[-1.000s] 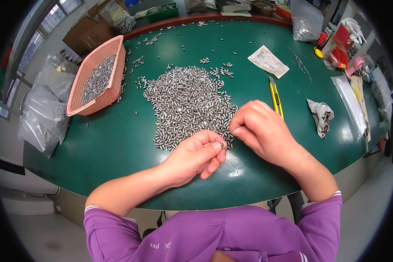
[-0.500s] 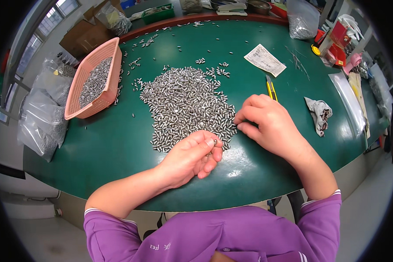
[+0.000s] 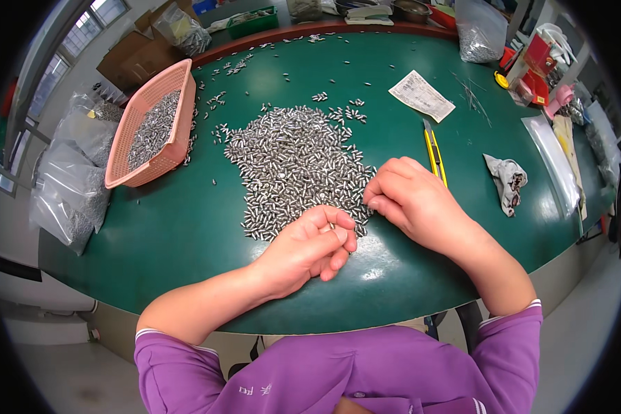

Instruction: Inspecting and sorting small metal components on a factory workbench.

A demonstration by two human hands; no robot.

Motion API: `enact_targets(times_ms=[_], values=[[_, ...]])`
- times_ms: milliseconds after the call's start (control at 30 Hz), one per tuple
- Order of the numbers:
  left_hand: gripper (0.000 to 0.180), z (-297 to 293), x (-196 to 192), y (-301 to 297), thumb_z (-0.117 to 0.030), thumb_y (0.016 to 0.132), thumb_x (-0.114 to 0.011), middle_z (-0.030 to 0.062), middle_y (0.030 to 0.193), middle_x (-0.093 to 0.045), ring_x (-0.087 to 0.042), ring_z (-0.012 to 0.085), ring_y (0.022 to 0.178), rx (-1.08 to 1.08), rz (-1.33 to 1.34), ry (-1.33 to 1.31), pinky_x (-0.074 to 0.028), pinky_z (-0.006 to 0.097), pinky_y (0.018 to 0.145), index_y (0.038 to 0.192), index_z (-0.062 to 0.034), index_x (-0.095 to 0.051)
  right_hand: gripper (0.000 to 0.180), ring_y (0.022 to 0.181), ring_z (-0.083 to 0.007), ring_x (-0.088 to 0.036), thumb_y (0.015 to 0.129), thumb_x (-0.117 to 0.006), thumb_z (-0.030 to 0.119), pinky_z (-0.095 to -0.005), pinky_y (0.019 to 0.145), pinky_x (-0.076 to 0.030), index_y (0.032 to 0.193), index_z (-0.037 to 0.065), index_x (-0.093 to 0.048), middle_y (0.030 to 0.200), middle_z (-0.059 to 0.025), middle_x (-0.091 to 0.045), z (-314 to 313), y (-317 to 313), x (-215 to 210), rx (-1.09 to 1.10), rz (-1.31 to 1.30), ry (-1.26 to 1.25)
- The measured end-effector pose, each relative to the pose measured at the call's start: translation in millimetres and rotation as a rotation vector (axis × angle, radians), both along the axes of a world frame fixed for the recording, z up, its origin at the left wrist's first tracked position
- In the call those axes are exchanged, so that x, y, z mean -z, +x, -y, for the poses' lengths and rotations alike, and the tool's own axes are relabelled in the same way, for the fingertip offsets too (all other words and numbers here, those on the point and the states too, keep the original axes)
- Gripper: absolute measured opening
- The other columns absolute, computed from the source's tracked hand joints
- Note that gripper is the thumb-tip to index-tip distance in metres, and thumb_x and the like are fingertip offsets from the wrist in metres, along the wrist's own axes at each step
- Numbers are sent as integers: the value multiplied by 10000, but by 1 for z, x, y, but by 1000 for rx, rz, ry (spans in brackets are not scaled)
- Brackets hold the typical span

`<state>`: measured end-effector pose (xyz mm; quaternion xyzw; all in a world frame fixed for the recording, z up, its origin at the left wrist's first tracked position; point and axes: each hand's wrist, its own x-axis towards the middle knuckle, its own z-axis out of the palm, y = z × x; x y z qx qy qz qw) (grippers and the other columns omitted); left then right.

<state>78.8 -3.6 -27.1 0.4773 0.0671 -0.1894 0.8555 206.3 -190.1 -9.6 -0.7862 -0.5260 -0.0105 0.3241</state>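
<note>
Dark-green smooth tabletop point(image 3: 186, 234): spans my view.
Heap of small silver bullet-shaped metal pieces point(image 3: 290, 152): mid-table, long axes pointing every way.
Left hand point(image 3: 303, 250): heap just beyond it; thumb and forefinger curled close, but I cannot tell whether they grip anything.
Right hand point(image 3: 417, 208): heap just left of its bunched fingertips, about equally near; I cannot tell if they pinch one.

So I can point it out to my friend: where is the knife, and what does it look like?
On the green table, find the pile of metal pieces. Right of it, just beyond the right hand, lies the knife. It is slim and yellow, unlike the pale paper beyond it.
</note>
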Motion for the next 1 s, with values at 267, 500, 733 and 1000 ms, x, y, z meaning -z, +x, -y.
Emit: enact_targets(times_ms=[267,500,733,1000], values=[[202,1,3,1,-149,969,-552,48,921,-576,-527,83,657,41,21,36,-446,217,549,1120,-49,-464,56,838,-230,-599,820,-682,78,-352,764,-473,875,72,-669,856,-44,-629,-7,-15,-1,-196,-263,206],[123,0,4,1,-167,1010,-442,82,916,-575,-511,115,657,15,30,-36,-408,227,493,1079,-72,-480,121,810,-250,-577,728,-717,62,-370,717,-474,833,82,-660,821,-44,-596,3,1,-6,30,42,-10],[211,0,3,2,-179,1019,-361,109,949,-574,-496,126,658,-30,11,-73,-402,237,503,1130,-42,-478,128,807,-253,-576,715,-722,78,-372,712,-482,827,78,-659,814,-45,-588,7,4,2,-26,104,-107],[185,0,3,0,-171,1001,-475,73,961,-574,-472,92,632,-3,28,32,-388,219,499,1163,-83,-466,107,813,-228,-590,761,-705,48,-349,718,-479,862,62,-674,832,-45,-616,-2,-4,-3,-115,-128,103]])
